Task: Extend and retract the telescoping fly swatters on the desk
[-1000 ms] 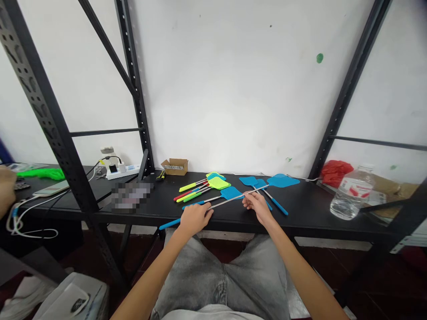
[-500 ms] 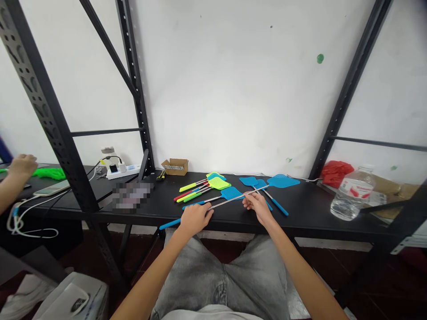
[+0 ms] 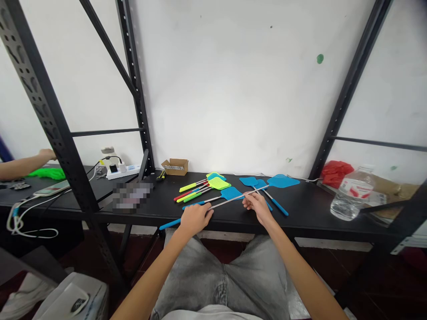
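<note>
A long blue fly swatter (image 3: 283,181) with an extended metal rod lies slantwise across both my hands, its blue handle at the lower left. My left hand (image 3: 195,218) is closed round it where the handle meets the rod. Farther along, my right hand (image 3: 256,205) pinches the rod below the blue head. Behind the rod rests another blue fly swatter (image 3: 231,193), its handle passing close to my left hand. Two more blue swatters (image 3: 249,181) lie beyond my right hand. Several yellow-green swatters (image 3: 218,182) with coloured handles are piled behind my left hand.
On the black table (image 3: 307,209), a small cardboard box (image 3: 175,166) and a yellow-black cutter (image 3: 161,176) sit at the back left. A water bottle (image 3: 352,195) and red plastic bag (image 3: 336,173) are at right. Beyond the left rack post (image 3: 50,106), a co-worker's arm (image 3: 26,164) reaches in.
The co-worker's hand at far left has moved right, partly behind the rack post. My hands and the swatter between them stay in place.
</note>
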Demonstrator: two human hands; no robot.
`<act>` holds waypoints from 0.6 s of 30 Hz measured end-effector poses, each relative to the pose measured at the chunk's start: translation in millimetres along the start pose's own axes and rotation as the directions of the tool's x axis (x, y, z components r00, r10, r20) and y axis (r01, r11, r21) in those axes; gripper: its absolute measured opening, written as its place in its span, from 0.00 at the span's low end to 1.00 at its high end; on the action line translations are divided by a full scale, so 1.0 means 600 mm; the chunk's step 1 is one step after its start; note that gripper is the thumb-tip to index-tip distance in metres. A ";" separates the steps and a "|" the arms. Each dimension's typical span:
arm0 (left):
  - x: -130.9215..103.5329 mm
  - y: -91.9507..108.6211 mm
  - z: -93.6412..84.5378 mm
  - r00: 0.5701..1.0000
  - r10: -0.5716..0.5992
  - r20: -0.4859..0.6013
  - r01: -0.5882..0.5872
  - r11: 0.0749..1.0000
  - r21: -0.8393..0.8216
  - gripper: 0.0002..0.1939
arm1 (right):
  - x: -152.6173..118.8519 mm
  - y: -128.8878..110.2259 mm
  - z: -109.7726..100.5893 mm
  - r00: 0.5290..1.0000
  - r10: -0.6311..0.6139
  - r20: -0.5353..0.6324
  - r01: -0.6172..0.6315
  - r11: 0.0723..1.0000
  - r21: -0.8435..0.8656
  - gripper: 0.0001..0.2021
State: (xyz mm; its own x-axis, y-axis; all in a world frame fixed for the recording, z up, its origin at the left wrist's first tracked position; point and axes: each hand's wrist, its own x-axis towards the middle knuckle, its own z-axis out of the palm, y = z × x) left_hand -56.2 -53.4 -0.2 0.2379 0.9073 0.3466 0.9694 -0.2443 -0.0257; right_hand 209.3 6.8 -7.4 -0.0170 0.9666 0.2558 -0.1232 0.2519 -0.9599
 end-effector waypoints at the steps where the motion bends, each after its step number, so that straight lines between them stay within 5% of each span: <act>1: 0.000 0.000 0.000 1.000 0.001 -0.001 -0.001 1.000 0.000 0.18 | 0.000 0.000 0.000 1.000 0.000 0.000 0.000 1.000 0.000 0.21; 18: -0.002 0.004 -0.006 1.000 -0.016 0.008 0.016 1.000 0.013 0.18 | 0.001 0.004 -0.001 1.000 -0.009 0.006 0.009 1.000 0.001 0.22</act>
State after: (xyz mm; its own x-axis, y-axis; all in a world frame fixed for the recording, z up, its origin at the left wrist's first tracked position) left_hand -54.5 -56.4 2.5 0.2231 0.9137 0.3396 0.9737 -0.2255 -0.0329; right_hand 209.9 7.8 -9.4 -0.0219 0.9639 0.2652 -0.1240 0.2606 -0.9574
